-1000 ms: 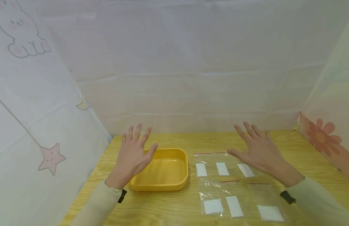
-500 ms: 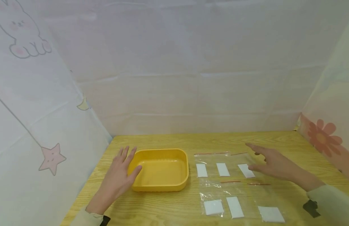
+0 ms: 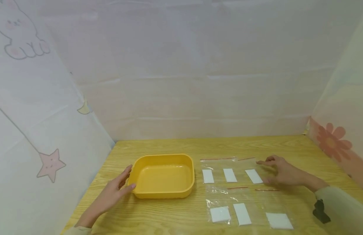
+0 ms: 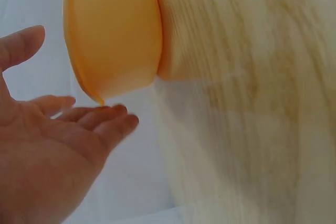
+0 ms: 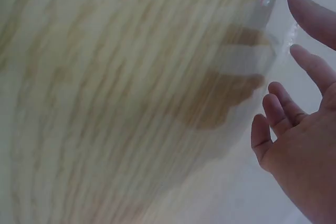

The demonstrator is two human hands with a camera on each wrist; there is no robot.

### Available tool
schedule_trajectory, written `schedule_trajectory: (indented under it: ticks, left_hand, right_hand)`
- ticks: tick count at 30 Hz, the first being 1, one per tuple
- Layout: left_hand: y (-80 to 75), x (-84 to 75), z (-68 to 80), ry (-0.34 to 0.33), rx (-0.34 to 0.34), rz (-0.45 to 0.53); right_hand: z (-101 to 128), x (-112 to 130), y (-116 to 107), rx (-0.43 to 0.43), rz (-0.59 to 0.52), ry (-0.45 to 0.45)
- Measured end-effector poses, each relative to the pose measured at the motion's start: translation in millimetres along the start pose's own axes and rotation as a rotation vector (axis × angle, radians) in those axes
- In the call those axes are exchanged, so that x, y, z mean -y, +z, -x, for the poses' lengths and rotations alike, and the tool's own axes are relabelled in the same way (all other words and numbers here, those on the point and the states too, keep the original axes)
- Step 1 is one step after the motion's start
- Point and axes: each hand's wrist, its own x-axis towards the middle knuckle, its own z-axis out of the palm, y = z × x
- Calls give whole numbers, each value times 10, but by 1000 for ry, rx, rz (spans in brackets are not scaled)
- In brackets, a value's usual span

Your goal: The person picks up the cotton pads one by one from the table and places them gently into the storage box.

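Observation:
An empty yellow tray (image 3: 162,176) sits on the wooden table (image 3: 175,147), left of centre. My left hand (image 3: 122,182) lies flat beside the tray's left end, fingers straight, thumb near its front corner. In the left wrist view that hand (image 4: 79,111) shows an open palm just short of the tray (image 4: 113,30). Several clear zip bags with white labels lie to the right of the tray. My right hand (image 3: 275,172) hovers low at the right edge of the far right bag (image 3: 253,176), fingers loosely bent and holding nothing. The right wrist view shows its fingers (image 5: 294,103) spread.
Two rows of bags lie flat, the near row (image 3: 242,214) close to the table's front edge. Pale fabric walls with a star (image 3: 50,163) and a flower (image 3: 334,143) close in the left, back and right sides.
Both hands have come down from raised, spread positions. The left one slid back to the tray's left end. The right one sank towards the far right bag.

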Motion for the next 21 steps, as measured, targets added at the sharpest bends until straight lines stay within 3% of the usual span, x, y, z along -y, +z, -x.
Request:
schedule_trajectory:
  ticks: [3, 7, 10, 13, 21]
  left_hand:
    - [-10, 60, -15, -3, 72, 164]
    - [-23, 116, -8, 23, 140, 282]
    - [-24, 161, -6, 58, 170, 311]
    - [-20, 203, -10, 80, 195, 334]
    - [3, 260, -28, 66, 228, 376]
  right_hand:
    - [7, -45, 42, -17, 43, 10]
    - [4, -50, 104, -63, 111, 53]
    - [-9, -27, 133, -94, 116, 67]
    - [-22, -8, 136, -90, 52, 60]
    - [-24, -44, 115, -45, -35, 20]
